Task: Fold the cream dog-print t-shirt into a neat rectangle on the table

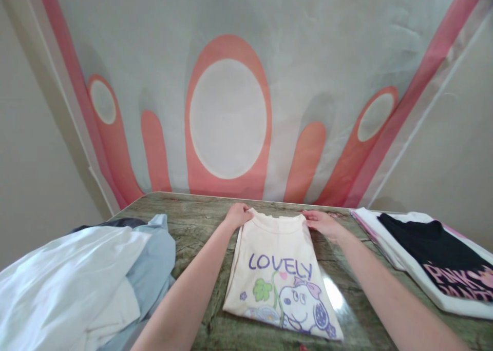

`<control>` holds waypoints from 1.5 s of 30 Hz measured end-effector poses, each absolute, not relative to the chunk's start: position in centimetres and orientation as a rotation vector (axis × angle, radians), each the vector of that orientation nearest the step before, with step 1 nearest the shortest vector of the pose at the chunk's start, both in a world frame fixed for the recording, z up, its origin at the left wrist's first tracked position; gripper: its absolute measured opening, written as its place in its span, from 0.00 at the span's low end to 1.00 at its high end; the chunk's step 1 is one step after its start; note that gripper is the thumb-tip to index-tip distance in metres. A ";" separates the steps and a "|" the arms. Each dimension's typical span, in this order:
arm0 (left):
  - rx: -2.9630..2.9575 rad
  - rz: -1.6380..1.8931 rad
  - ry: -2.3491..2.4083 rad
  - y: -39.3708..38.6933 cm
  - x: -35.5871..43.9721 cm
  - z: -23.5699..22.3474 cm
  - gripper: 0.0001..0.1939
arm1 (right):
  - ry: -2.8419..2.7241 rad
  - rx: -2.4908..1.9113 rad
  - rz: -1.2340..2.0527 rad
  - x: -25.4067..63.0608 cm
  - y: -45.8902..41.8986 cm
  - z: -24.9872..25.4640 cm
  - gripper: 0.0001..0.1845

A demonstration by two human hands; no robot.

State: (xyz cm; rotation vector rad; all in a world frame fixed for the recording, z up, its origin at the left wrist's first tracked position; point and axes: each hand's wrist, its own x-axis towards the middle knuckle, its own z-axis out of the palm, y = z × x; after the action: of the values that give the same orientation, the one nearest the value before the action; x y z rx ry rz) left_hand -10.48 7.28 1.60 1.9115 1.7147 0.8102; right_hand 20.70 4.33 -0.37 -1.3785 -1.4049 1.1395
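A cream T-shirt [279, 243] lies folded into a narrow panel on the table in front of me, its neckline at the far end. "LOVELY" is lettered across it in purple, above a cartoon dog with a bow and a green leaf shape. My left hand [237, 215] is closed on the far left shoulder corner. At the far right corner, my right hand [322, 224] grips the fabric beside the collar, its fingers pointing inward. Both forearms reach along the sides of the shirt.
A loose heap of white clothes [77, 284] and light blue cloth [156, 253] is at the left. Folded shirts, a black one [423, 243] on top, are stacked at the right. The wood-patterned table [192, 222] ends near a wall with a pink-and-grey backdrop [227, 187].
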 end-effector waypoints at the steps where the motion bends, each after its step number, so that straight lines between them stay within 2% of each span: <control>1: 1.929 0.806 1.738 7.2 -10.5 1.6 0.08 | -1.406 -1.358 1.132 20.8 4.4 -0.7 0.16; 8: 2.001 0.747 1.729 7.0 -10.6 2.0 0.08 | -1.396 -1.310 1.143 21.6 4.7 -1.8 0.17; 11: 2.007 0.724 1.691 7.0 -10.9 2.3 0.10 | -1.421 -1.310 1.053 21.4 4.7 -2.0 0.18; 19: 1.848 0.889 1.502 7.2 -12.2 3.2 0.14 | -1.486 -1.206 0.897 20.9 5.1 -2.7 0.18; 24: 1.762 0.706 1.660 7.2 -12.7 2.7 0.13 | -1.558 -1.196 0.876 20.7 5.2 -3.7 0.19; 30: 1.752 0.495 1.634 7.1 -12.9 2.7 0.14 | -1.474 -1.242 0.877 20.1 4.4 -3.2 0.19; 34: 1.766 0.470 1.612 6.8 -12.6 2.8 0.17 | -1.398 -1.269 0.929 19.4 4.0 -3.0 0.23; 39: 1.808 0.485 1.615 6.7 -12.4 2.8 0.17 | -1.418 -1.277 0.954 19.2 4.3 -3.6 0.28; 45: 1.858 0.519 1.573 6.1 -12.6 4.5 0.17 | -1.497 -1.260 0.809 19.1 4.5 -3.7 0.22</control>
State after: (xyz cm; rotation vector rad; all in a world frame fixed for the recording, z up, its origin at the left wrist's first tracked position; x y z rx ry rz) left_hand -12.61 6.08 4.53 1.8577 1.5725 0.5190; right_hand 19.07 4.52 -3.69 -1.2597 -1.4972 0.8093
